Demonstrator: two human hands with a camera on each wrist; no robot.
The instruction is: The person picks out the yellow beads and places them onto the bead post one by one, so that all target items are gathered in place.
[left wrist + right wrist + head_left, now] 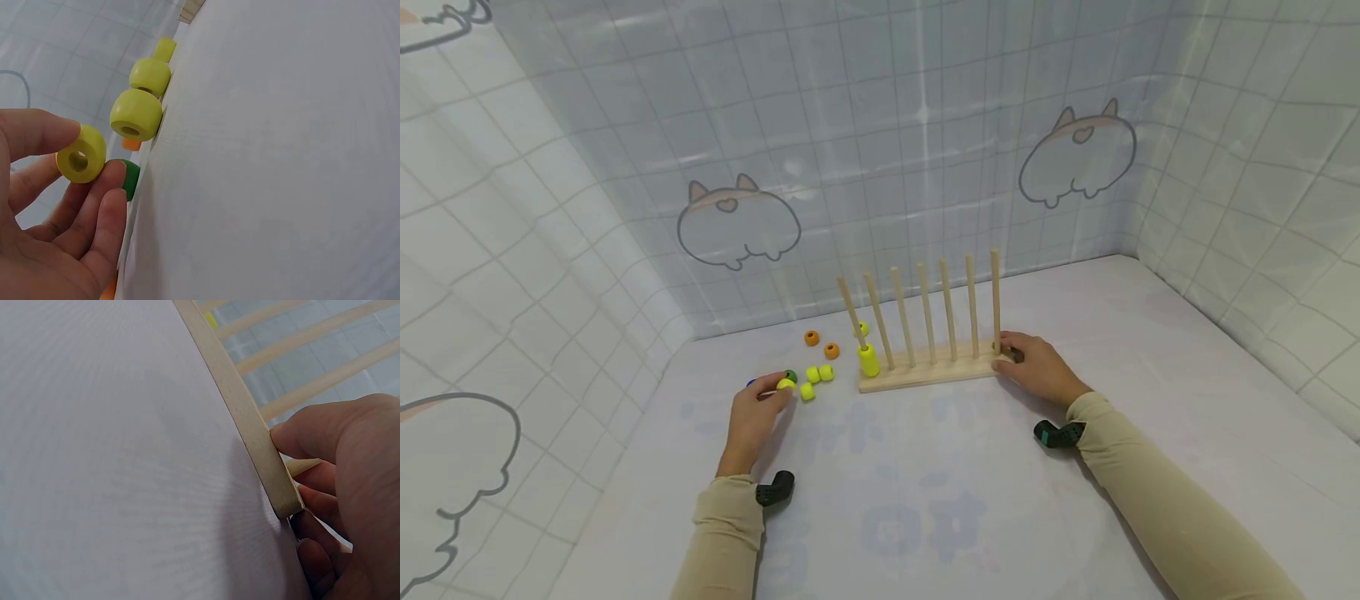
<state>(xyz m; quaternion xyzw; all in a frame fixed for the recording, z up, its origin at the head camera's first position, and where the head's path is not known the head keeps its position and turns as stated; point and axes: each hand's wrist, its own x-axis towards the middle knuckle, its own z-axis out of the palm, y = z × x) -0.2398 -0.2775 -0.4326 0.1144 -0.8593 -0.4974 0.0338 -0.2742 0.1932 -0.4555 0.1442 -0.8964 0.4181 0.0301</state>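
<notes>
My left hand (pixel 752 423) pinches a yellow bead (pixel 94 147) between thumb and fingers, its hole facing the left wrist camera. A green bead (pixel 131 180) shows just behind those fingertips. At the right end of a wooden peg stand (pixel 932 372), my right hand (pixel 1041 371) grips the base, thumb at the front edge and fingers around the back. Several upright pegs (pixel 948 312) rise from this base. Stacked yellow beads (pixel 868 362) sit at the foot of the leftmost peg; the other pegs carry none.
Loose yellow beads (pixel 813 375) lie between my left hand and the stand. Two orange beads (pixel 831 351) are farther back, and another yellow bead (pixel 863 328) is behind the leftmost peg. Something blue (pixel 751 383) peeks out beside my left hand. A tile-patterned wall (pixel 880 167) closes off the table's back.
</notes>
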